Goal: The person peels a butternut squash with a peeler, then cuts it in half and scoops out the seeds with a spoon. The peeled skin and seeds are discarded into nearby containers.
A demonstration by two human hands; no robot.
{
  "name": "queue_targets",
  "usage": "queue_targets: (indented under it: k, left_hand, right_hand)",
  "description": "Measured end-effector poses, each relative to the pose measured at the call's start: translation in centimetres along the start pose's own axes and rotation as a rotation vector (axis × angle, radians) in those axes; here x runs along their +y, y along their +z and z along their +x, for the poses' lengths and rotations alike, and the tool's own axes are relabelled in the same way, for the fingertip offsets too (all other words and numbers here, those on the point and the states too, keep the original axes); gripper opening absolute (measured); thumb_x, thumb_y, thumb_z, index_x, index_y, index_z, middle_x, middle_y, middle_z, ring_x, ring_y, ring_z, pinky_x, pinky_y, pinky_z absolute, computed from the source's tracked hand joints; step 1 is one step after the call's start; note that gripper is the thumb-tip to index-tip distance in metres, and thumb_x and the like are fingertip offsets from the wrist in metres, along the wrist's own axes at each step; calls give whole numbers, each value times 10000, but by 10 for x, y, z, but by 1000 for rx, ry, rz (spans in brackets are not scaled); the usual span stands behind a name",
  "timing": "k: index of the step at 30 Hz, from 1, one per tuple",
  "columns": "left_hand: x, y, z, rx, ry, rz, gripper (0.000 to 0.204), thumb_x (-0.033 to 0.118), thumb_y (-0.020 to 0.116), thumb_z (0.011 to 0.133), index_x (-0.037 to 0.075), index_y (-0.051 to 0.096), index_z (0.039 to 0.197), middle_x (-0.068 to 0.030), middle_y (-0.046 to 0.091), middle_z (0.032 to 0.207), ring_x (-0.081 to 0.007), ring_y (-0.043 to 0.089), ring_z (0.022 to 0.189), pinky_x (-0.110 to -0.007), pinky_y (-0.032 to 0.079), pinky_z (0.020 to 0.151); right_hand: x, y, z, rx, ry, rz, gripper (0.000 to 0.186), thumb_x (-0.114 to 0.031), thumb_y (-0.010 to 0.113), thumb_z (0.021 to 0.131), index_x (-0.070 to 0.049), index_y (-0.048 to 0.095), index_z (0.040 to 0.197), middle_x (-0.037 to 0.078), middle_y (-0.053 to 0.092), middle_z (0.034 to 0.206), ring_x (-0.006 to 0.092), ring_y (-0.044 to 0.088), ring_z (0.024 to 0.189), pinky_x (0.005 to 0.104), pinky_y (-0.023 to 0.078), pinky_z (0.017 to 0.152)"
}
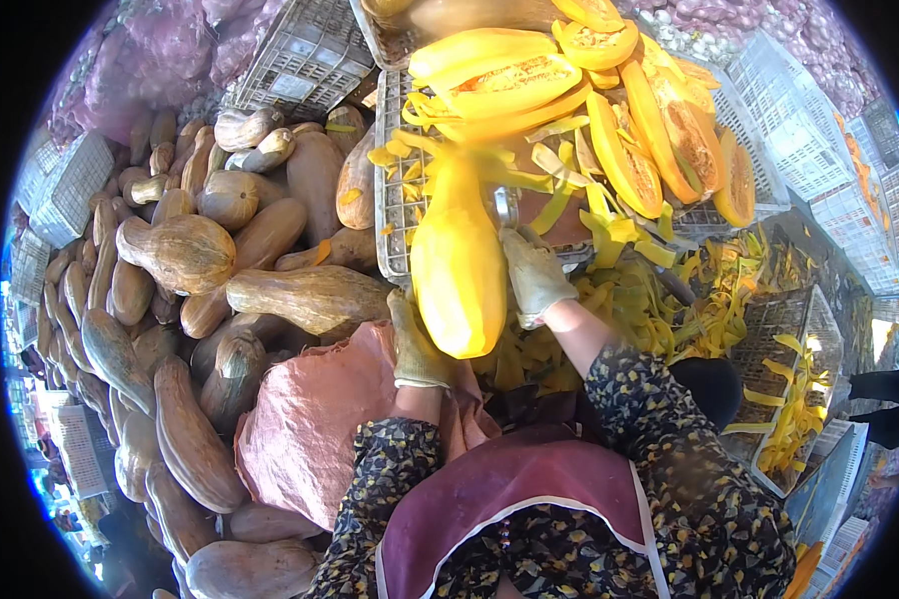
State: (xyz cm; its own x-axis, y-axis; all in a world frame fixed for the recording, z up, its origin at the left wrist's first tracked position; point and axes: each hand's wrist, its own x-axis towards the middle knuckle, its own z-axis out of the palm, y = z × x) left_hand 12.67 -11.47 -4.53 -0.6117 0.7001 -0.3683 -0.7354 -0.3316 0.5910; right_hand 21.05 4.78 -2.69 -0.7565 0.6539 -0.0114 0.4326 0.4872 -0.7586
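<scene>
A peeled yellow squash (459, 265) lies lengthwise in front of me, its rounded end toward my body. My left hand (417, 344), in a pale work glove, grips its near left side; the squash hides some of the fingers. On the right side, my gloved right hand (532, 275) is closed around a silver metal peeler (506, 205), whose handle is mostly covered by the hand. The far end of the squash rests over an upturned-looking grey crate (394, 225). Yellow peel strips (609, 228) lie to the right of it.
Halved squashes (509, 85) are stacked at the far side. Unpeeled squashes (178, 252) are heaped on the left, beside a pink sack (315, 419). A crate of peelings (791, 399) stands at right, near stacked white crates (794, 115). Peelings (659, 309) cover the ground.
</scene>
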Motion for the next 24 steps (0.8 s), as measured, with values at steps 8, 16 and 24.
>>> queue_targets:
  k: [8, 16, 24]
  left_hand:
    - [-10, 2, 2, -284, -291, -284, 877, 817, 330, 856, 186, 404, 1460, -111, 494, 1419, -368, 549, 1177, -526, 546, 810]
    - [-29, 13, 5, -28, -137, -236, 868, 793, 461, 834, 179, 428, 1446, -62, 490, 1444, -291, 512, 1260, -497, 487, 968]
    - [-13, 38, -2, 129, -223, -226, 746, 715, 407, 889, 202, 455, 1429, -33, 510, 1402, -297, 517, 1220, -526, 514, 877]
  right_hand:
    - [-48, -44, 135, -563, 326, -314, 445, -393, 392, 998, -37, 606, 1159, 137, 661, 1022, 238, 617, 818, 376, 496, 758]
    - [-46, -50, -102, -432, -260, -516, 356, -387, 510, 980, -56, 578, 1093, 175, 651, 971, 356, 667, 853, 456, 537, 817]
    - [-74, -97, 44, -600, 479, -53, 669, -552, 424, 990, -168, 316, 1527, 191, 561, 1341, 250, 624, 1120, 437, 461, 1028]
